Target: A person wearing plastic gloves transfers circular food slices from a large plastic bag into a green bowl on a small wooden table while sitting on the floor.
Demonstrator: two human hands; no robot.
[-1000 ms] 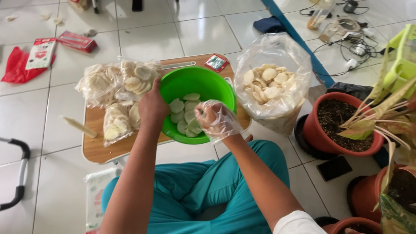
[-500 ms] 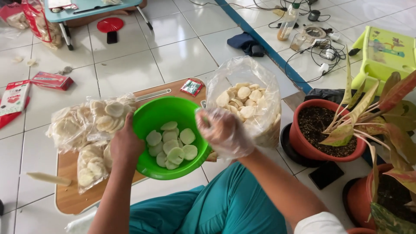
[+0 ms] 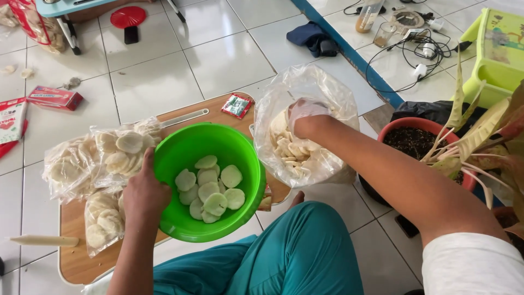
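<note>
Crackers (image 3: 210, 188), pale and round, are lying in the green bowl (image 3: 240, 150) that the left hand (image 3: 144, 191) is gripping by its rim with fingers curled, while the gloved right hand (image 3: 305, 116) is reaching into the clear bag (image 3: 322, 87) beside it, fingers bunched among more crackers there.

Glossy plastic bowl (image 3: 207, 180) (smooth), crinkled clear bag (image 3: 305, 131).

Right hand's (image 3: 303, 116) fingertips vanish among crackers inside the clear bag (image 3: 327, 93); left hand's (image 3: 143, 191) fingers hide behind the green bowl (image 3: 185, 147).
</note>
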